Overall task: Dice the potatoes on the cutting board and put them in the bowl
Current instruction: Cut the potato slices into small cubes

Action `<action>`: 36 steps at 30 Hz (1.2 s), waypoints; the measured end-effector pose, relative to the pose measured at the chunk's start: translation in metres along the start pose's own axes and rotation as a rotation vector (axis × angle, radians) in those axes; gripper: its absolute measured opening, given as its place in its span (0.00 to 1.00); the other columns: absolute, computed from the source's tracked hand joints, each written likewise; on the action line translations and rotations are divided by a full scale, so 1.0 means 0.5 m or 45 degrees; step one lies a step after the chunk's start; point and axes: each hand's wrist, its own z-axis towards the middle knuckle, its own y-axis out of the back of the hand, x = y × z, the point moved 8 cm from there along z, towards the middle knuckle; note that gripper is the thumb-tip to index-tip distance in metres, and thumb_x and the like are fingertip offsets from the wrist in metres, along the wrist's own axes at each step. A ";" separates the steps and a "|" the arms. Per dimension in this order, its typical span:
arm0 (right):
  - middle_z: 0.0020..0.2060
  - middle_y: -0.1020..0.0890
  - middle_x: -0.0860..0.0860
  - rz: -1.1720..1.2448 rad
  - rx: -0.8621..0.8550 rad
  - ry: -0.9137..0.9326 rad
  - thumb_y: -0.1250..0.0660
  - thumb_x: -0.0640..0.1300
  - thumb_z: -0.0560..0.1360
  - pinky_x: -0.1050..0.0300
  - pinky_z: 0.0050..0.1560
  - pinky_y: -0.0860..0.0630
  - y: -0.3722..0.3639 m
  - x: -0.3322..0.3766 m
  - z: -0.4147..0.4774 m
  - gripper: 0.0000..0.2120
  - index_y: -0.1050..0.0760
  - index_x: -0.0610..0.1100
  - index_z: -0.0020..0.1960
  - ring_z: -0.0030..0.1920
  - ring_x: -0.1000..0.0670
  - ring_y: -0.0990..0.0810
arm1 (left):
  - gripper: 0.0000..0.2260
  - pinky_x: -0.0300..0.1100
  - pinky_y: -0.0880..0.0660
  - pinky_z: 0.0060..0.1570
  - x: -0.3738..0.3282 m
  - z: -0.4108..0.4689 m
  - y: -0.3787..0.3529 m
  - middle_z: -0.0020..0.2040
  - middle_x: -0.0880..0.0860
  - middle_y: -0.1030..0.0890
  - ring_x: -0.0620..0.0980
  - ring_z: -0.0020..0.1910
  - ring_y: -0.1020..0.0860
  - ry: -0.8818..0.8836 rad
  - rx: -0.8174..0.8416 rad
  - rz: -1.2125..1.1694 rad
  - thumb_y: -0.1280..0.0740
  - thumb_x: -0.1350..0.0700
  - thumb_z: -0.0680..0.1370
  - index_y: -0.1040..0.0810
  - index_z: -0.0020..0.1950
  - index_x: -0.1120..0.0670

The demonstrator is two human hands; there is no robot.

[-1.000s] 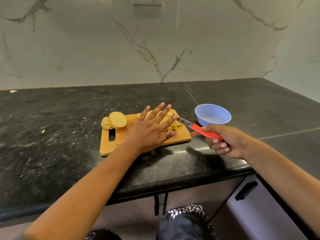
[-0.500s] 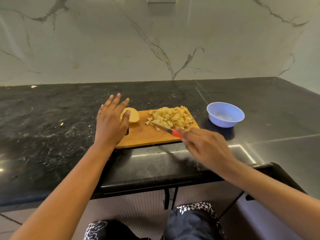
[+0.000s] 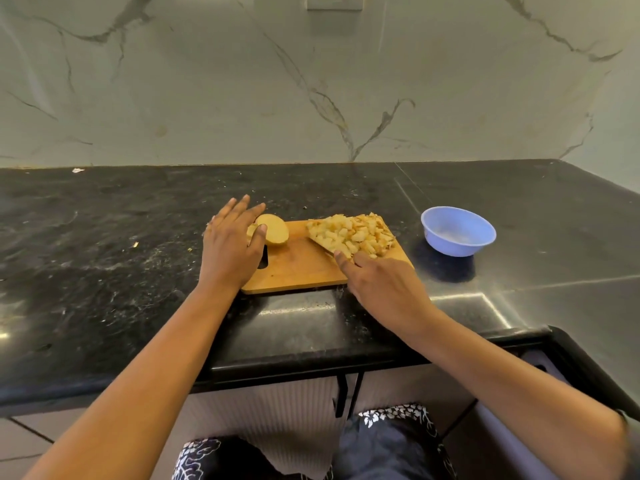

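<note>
Left hand (image 3: 230,245), fingers straight and released, rests against the uncut potato halves (image 3: 273,230) at 10 o'clock on the cutting board (image 3: 298,273), probably to fetch 1. Right hand (image 3: 384,284) grasps the knife (image 3: 320,244), blade banking the dice (image 3: 355,233) at 2 o'clock, nearest the bowl (image 3: 458,233) at 3 o'clock.

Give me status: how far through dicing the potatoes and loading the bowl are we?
Done: a pile of diced potato sits on the cutting board. In hand: the right hand sets the knife blade against that pile, and the left hand, fingers straight, touches the uncut potato pieces. Left: dice those pieces, then move everything into the blue bowl, which holds no potato yet.
</note>
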 end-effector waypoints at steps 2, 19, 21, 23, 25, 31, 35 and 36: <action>0.32 0.24 0.52 0.060 0.031 -0.024 0.24 0.42 0.67 0.62 0.17 0.39 -0.005 -0.009 0.002 0.26 0.24 0.45 0.64 0.23 0.53 0.31 | 0.19 0.56 0.46 0.74 0.000 -0.001 0.002 0.75 0.51 0.37 0.50 0.76 0.44 0.013 0.006 -0.004 0.40 0.53 0.81 0.31 0.72 0.49; 0.30 0.25 0.55 0.469 -0.170 0.130 0.40 0.46 0.76 0.58 0.19 0.36 0.026 -0.086 -0.101 0.17 0.21 0.49 0.61 0.25 0.51 0.28 | 0.19 0.53 0.46 0.73 -0.008 -0.004 -0.006 0.74 0.51 0.35 0.50 0.75 0.42 0.035 0.073 -0.037 0.39 0.54 0.81 0.31 0.71 0.50; 0.30 0.25 0.54 0.386 -0.179 0.178 0.41 0.46 0.76 0.57 0.18 0.37 0.020 -0.089 -0.102 0.17 0.21 0.47 0.61 0.25 0.49 0.27 | 0.19 0.53 0.46 0.73 -0.007 -0.004 -0.008 0.74 0.51 0.35 0.50 0.75 0.42 0.041 0.080 -0.037 0.39 0.54 0.81 0.31 0.72 0.50; 0.29 0.26 0.54 0.375 -0.185 0.157 0.41 0.45 0.76 0.57 0.18 0.38 0.016 -0.108 -0.099 0.17 0.21 0.47 0.61 0.24 0.49 0.28 | 0.19 0.53 0.45 0.73 -0.005 -0.004 -0.008 0.74 0.51 0.35 0.50 0.75 0.42 0.047 0.082 -0.037 0.38 0.53 0.81 0.31 0.72 0.50; 0.29 0.27 0.55 0.456 -0.171 0.095 0.41 0.46 0.76 0.59 0.20 0.38 0.013 -0.131 -0.097 0.17 0.21 0.48 0.61 0.24 0.51 0.30 | 0.19 0.53 0.45 0.73 -0.004 -0.004 -0.008 0.74 0.51 0.35 0.51 0.75 0.42 0.045 0.083 -0.038 0.38 0.53 0.80 0.31 0.72 0.50; 0.32 0.28 0.59 0.659 -0.255 0.017 0.41 0.46 0.77 0.60 0.24 0.35 0.032 -0.123 -0.098 0.17 0.22 0.48 0.62 0.28 0.56 0.32 | 0.19 0.52 0.46 0.73 -0.002 -0.005 -0.007 0.74 0.51 0.35 0.50 0.75 0.42 0.056 0.080 -0.038 0.38 0.53 0.80 0.31 0.71 0.49; 0.31 0.26 0.55 0.504 -0.205 0.123 0.41 0.47 0.76 0.58 0.20 0.38 0.018 -0.073 -0.079 0.17 0.21 0.48 0.62 0.25 0.52 0.31 | 0.19 0.52 0.45 0.73 -0.001 -0.004 -0.005 0.74 0.51 0.35 0.50 0.75 0.42 0.059 0.074 -0.041 0.38 0.54 0.80 0.31 0.71 0.49; 0.30 0.25 0.55 0.476 -0.190 0.104 0.41 0.47 0.76 0.59 0.19 0.40 0.011 -0.070 -0.072 0.17 0.21 0.48 0.61 0.24 0.51 0.31 | 0.19 0.52 0.45 0.73 -0.001 -0.004 -0.005 0.74 0.51 0.35 0.50 0.75 0.42 0.057 0.072 -0.040 0.38 0.54 0.80 0.31 0.71 0.49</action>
